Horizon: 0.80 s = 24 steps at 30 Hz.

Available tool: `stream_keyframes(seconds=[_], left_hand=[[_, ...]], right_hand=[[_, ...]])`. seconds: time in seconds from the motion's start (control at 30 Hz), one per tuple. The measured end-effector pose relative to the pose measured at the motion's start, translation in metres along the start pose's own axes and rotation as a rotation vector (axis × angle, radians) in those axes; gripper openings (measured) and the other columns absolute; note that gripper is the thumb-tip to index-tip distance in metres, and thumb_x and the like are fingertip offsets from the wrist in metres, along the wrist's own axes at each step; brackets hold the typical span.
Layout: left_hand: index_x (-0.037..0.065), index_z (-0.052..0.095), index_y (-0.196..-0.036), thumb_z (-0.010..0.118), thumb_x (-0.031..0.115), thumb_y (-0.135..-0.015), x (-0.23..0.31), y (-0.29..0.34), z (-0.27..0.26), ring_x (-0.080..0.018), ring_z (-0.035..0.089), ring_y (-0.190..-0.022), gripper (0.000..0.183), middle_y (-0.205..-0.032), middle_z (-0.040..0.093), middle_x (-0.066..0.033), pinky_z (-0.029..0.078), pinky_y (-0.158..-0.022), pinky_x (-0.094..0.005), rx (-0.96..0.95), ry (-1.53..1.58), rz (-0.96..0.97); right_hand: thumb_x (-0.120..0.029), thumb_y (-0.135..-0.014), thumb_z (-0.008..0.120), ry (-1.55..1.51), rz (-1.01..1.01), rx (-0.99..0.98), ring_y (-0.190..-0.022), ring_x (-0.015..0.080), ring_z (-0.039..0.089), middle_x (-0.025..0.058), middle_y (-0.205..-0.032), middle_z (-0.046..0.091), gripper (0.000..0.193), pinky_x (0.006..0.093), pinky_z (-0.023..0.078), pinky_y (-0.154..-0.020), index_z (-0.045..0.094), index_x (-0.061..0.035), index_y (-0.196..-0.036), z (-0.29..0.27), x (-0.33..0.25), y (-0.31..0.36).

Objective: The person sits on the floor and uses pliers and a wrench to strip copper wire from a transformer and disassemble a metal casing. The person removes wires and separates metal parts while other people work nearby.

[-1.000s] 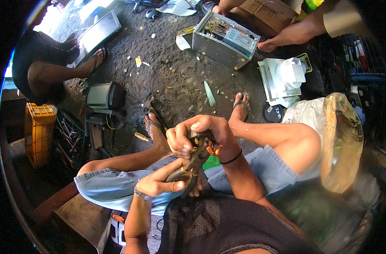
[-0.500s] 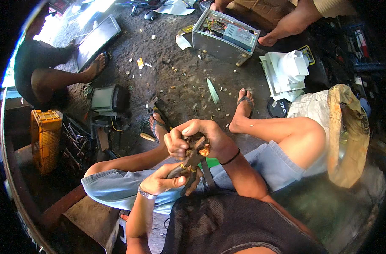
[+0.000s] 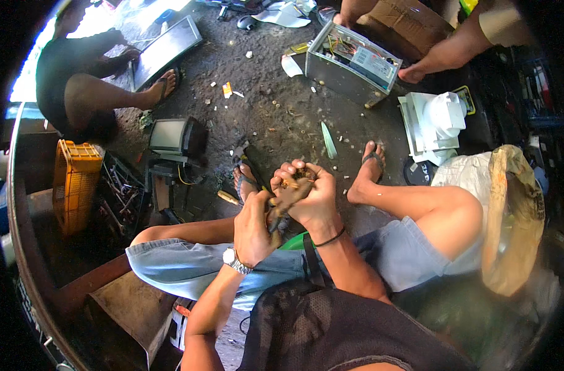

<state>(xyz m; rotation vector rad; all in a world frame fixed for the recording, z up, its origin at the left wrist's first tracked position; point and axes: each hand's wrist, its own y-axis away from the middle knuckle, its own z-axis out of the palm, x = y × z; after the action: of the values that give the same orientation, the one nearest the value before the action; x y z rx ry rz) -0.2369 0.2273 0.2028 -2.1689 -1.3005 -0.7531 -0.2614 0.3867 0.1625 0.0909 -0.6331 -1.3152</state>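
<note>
My left hand (image 3: 253,232), with a metal-banded watch on its wrist, is closed around the handles of dark pliers (image 3: 291,196). The pliers point up and to the right, and their jaws lie against a small, dark, copper-coloured part (image 3: 305,174). My right hand (image 3: 318,204), a black band on its wrist, has its fingers curled around that part. The part looks like a wound copper coil, but fingers and pliers cover much of it. Both hands are held over my lap.
An opened computer case (image 3: 350,77) stands ahead, beside another person's hand (image 3: 412,73). A small monitor (image 3: 169,136), an orange crate (image 3: 78,185) and metal tools are left. White plastic housing (image 3: 430,127) and a large sack (image 3: 511,216) lie right. Another person sits far left near a flat panel.
My left hand has turned over, its back now facing up, and moved higher along the pliers. My right hand has rotated and shifted right, fingers now curling upward. The whole view has shifted slightly.
</note>
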Motion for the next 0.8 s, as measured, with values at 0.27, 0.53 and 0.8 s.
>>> stream_keyframes(seconds=[0.27, 0.53, 0.8], left_hand=[[0.007, 0.032, -0.13, 0.059, -0.006, -0.097, -0.003, 0.05, -0.035, -0.0172, 0.061, -0.084, 0.044, -0.113, 0.058, -0.0102, 0.053, -0.074, -0.0333, 0.307, 0.297, -0.297], [0.006, 0.049, -0.1, 0.051, -0.005, -0.099, 0.035, 0.108, -0.126, -0.0156, 0.057, -0.079, 0.011, -0.108, 0.056, -0.0133, 0.051, -0.066, -0.03, 1.137, 0.421, -0.327], [-0.002, 0.065, -0.106, 0.058, -0.007, -0.081, -0.093, 0.228, -0.048, -0.0238, 0.068, -0.084, 0.027, -0.098, 0.07, -0.0118, 0.059, -0.073, -0.0406, 0.925, 0.64, -1.19]], right_hand=[[-0.025, -0.095, 0.059, 0.183, -0.027, -0.055, -0.113, 0.0329, 0.062, 0.0157, -0.116, 0.066, 0.03, 0.0495, 0.048, -0.105, 0.065, 0.0001, -0.109, 0.015, -0.024, -0.003], [-0.027, -0.095, 0.057, 0.227, -0.007, -0.187, -0.129, 0.0378, 0.057, 0.0247, -0.139, 0.06, 0.042, 0.0514, 0.044, -0.114, 0.064, 0.0031, -0.123, 0.024, -0.038, 0.002], [-0.021, -0.09, 0.058, 0.283, 0.037, -0.072, -0.11, 0.044, 0.065, 0.0259, -0.11, 0.069, 0.034, 0.0562, 0.05, -0.107, 0.067, 0.0085, -0.106, 0.022, -0.031, -0.004]])
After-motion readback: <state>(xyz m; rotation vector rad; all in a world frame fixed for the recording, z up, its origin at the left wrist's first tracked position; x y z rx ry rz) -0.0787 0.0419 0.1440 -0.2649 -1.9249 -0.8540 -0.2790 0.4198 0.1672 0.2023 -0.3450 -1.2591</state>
